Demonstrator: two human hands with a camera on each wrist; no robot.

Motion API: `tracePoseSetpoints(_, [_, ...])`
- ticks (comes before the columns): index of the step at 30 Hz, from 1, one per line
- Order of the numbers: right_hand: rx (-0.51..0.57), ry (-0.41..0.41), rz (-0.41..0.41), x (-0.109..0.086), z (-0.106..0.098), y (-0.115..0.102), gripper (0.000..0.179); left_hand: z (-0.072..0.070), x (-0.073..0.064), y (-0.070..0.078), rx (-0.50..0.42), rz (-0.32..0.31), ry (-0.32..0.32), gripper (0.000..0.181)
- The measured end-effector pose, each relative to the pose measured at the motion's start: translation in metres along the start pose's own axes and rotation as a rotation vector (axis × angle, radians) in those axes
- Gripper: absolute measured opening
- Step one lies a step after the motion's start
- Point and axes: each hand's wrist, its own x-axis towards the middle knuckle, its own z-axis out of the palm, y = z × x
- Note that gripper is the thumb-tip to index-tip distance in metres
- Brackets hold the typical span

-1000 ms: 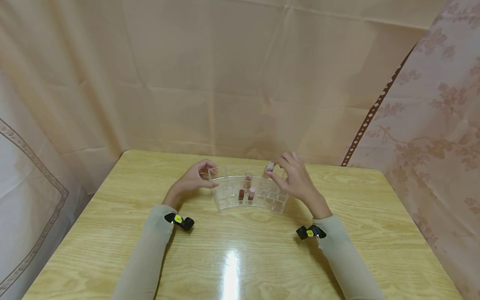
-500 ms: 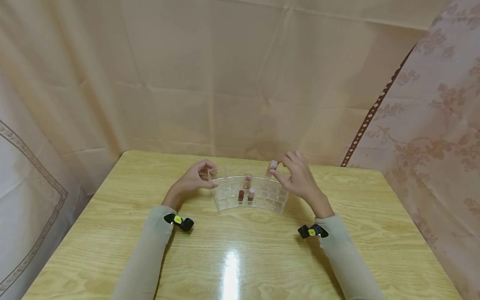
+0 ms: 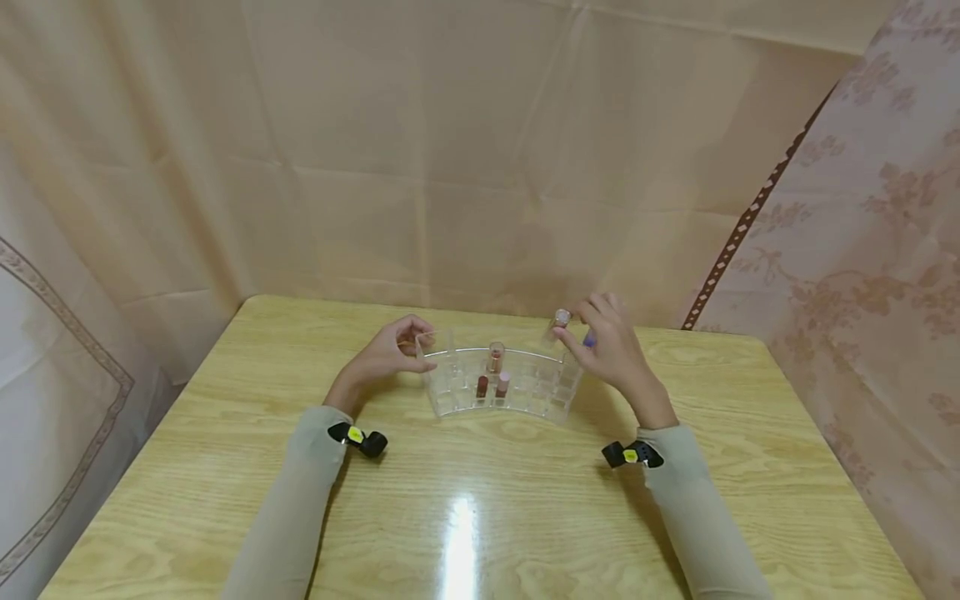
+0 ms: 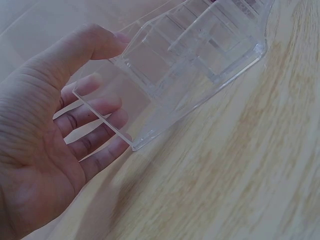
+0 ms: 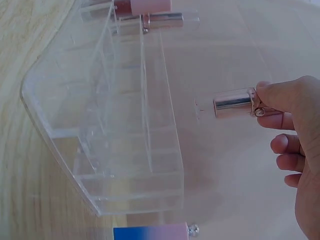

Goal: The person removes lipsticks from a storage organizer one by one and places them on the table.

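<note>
A clear tiered lipstick organizer (image 3: 536,383) with a curved front stands near the back of the table. My left hand (image 3: 393,348) holds its left end, thumb on the top edge of the side panel (image 4: 112,107) and fingers spread along the panel. With thumb and forefinger, my right hand (image 3: 609,346) pinches a rose-gold lipstick (image 5: 232,104) with a clear end, raised behind the organizer's right side. Three lipsticks stand in the middle slots: a dark red one (image 3: 482,387), a pink-capped one (image 3: 503,384) and a clear-capped one (image 3: 496,358) behind them.
A blue-and-pink tube (image 5: 150,232) with a beaded end is beside the organizer's right end; the right hand partly hides it in the head view. Wood-grain table (image 3: 420,508) extends toward the front. Beige cloth (image 3: 480,208) hangs along the back edge.
My right hand has moved right and slightly farther back, carrying the lipstick away from the organizer. A bluish piece now shows beside that hand. My left hand keeps its place.
</note>
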Motion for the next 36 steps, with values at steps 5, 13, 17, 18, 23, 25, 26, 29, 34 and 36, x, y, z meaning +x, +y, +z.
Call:
tracePoseSetpoints(5, [0.000,0.011,0.018,-0.001,-0.009,0.005,0.029,0.001,-0.001,0.000,-0.004,0.001,0.004,0.055])
tracePoseSetpoints(13, [0.021,0.062,0.056,-0.002,-0.022,0.018,0.024,0.002,-0.001,0.002,-0.021,0.003,0.008,0.055])
tracePoseSetpoints(17, [0.007,0.061,0.071,-0.002,-0.027,0.020,0.026,0.001,-0.001,0.002,-0.024,-0.001,0.011,0.055])
tracePoseSetpoints(18, [0.004,0.061,0.076,-0.002,-0.028,0.021,0.026,0.001,-0.002,0.002,-0.024,-0.001,0.008,0.055])
tracePoseSetpoints(23, [-0.016,0.082,0.108,-0.005,-0.034,0.027,0.027,0.001,-0.002,-0.001,-0.014,0.001,-0.008,0.058])
tracePoseSetpoints(25, [-0.024,0.086,0.117,-0.006,-0.036,0.031,0.028,0.002,-0.002,-0.003,-0.011,-0.003,-0.007,0.058])
tracePoseSetpoints(26, [-0.030,0.085,0.121,-0.006,-0.037,0.032,0.028,0.002,-0.002,-0.003,-0.014,-0.008,-0.006,0.058])
tracePoseSetpoints(29, [-0.039,0.078,0.125,-0.007,-0.039,0.037,0.028,0.004,-0.001,-0.004,-0.028,-0.013,-0.003,0.058])
tracePoseSetpoints(34, [-0.062,0.084,0.122,-0.011,-0.044,0.044,0.028,0.005,-0.001,-0.004,-0.028,-0.003,-0.008,0.058])
tracePoseSetpoints(36, [-0.076,0.091,0.118,-0.013,-0.046,0.047,0.029,0.005,-0.002,-0.003,-0.019,-0.004,-0.008,0.058])
